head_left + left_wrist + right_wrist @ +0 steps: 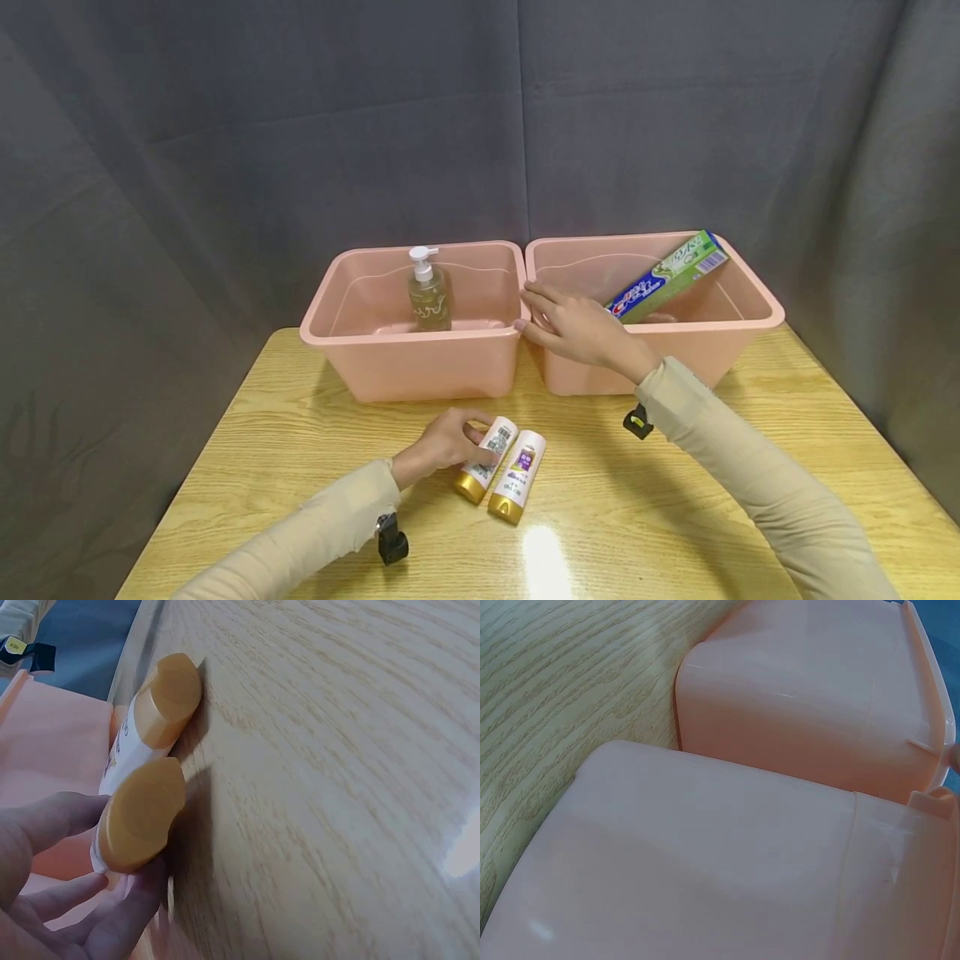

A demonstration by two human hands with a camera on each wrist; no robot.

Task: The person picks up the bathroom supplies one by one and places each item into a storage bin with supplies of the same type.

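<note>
My left hand (pixel 448 442) grips a white tube with a gold cap (pixel 472 486) low over the wooden table. In the left wrist view, the thumb and fingers lie around its body behind the gold cap (pixel 146 817). A second white tube with a gold cap (pixel 519 477) lies close on the right. My right hand (pixel 577 329) touches the adjoining rims of two pink bins, its fingers extended. Most of this hand is out of the right wrist view, which shows the outer walls of the left bin (pixel 802 690) and right bin (pixel 705 855).
Inside the left pink bin (pixel 420 367) stands a pump bottle (pixel 430 300) with a white top. A green and blue toothpaste box (pixel 667 279) leans diagonally in the right pink bin (pixel 600 375). A grey curtain (pixel 337 125) hangs behind the table (pixel 337 433).
</note>
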